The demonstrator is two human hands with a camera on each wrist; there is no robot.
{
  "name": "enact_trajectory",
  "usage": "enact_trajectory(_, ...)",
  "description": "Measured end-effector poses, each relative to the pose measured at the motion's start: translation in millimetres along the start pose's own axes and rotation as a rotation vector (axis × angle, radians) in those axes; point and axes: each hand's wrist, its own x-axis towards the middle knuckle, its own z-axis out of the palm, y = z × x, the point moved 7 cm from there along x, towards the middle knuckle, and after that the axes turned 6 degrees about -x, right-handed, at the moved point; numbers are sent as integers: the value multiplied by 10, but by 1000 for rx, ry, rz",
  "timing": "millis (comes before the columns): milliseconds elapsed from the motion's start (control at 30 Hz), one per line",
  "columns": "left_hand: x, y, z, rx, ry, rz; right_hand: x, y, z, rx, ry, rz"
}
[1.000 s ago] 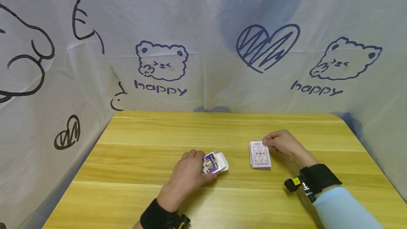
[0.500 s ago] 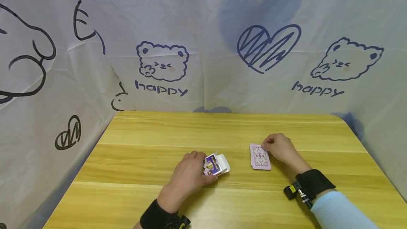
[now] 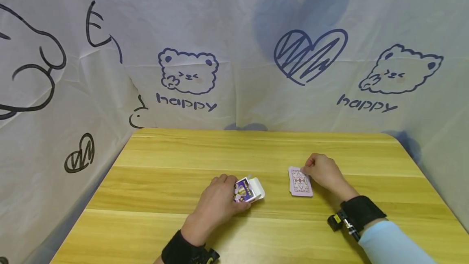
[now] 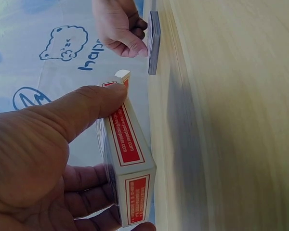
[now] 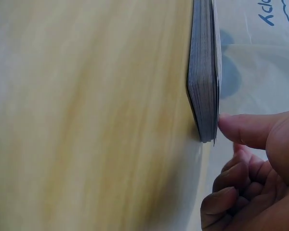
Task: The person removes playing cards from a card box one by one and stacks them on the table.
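Note:
My left hand (image 3: 215, 203) holds a small open card box (image 3: 244, 190), tilted over the table. In the left wrist view the thumb lies on a red-and-white side of the card box (image 4: 129, 144), with fingers behind it. To its right, a deck of playing cards (image 3: 301, 183) lies face down, red-patterned back up. My right hand (image 3: 324, 172) is at the deck's far right corner. In the right wrist view its thumb (image 5: 245, 130) touches the upper face of the deck (image 5: 204, 91) while the other fingers are curled. Whether they pinch any cards cannot be made out.
The light wood-grain table (image 3: 176, 154) extends around both hands. A pale cloth (image 3: 249, 93) with drawn bears and hearts hangs behind the table and at its sides. Dark wrist straps (image 3: 362, 213) carry small cameras.
The deck has shifted slightly nearer and its cards look more evenly stacked. My right wrist has moved a little left, the fingers still at the corner. The left hand and box are nearly still.

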Motion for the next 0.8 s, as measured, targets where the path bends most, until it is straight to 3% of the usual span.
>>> enact_trajectory(233,-1,-2,3,-4,1,-4,-60,-86,-66,52,56,9)
enact_trajectory(400,-1,5,28,-6,6,3,-305,-403,-82,193,97,-64)
enact_trajectory(633,7,22,79,-21,9,30,-620,-906,186,378,48,-112)
enact_trajectory(800,6,45,122,-11,-21,52,-707,-1105,386,438,3,-104)
